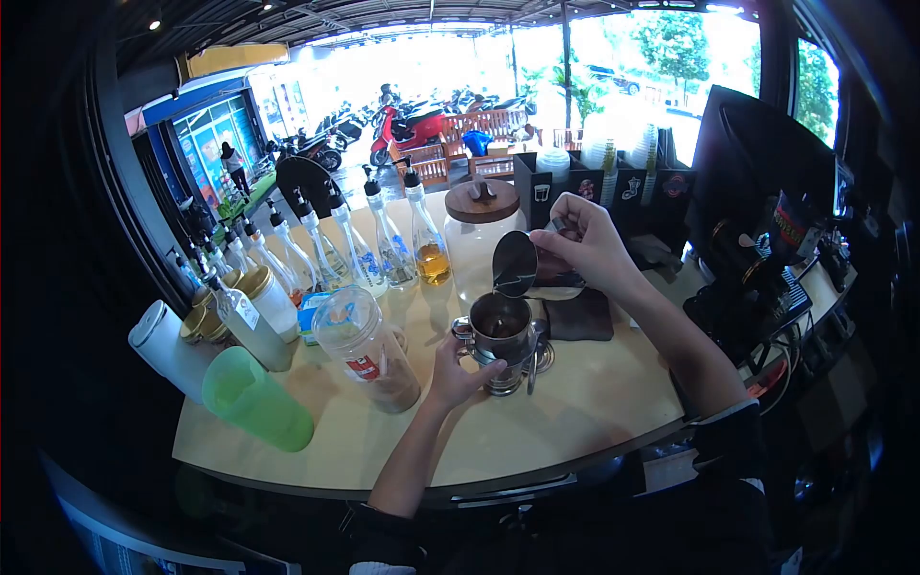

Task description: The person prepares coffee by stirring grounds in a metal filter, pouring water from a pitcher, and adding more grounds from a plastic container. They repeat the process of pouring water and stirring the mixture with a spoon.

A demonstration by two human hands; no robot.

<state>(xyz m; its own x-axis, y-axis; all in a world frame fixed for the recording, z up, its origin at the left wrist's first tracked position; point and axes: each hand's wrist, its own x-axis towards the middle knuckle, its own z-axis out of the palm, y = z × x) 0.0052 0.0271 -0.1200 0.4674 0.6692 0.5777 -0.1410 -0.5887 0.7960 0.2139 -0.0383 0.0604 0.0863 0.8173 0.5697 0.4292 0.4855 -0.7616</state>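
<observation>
My left hand [454, 369] grips the side of a metal cup [499, 335] that stands on the wooden counter [594, 402]. My right hand [580, 244] holds a small steel pitcher [516, 264] tilted above the cup, with its spout pointing down at the cup's mouth. Dark liquid shows inside the cup.
A clear jar with brown powder [367, 350] and a green tumbler [253, 398] stand left of the cup. Several syrup bottles [383, 240] line the back. A lidded glass jar [481, 230], a dark cloth [580, 316] and a black machine [757, 201] sit around the right.
</observation>
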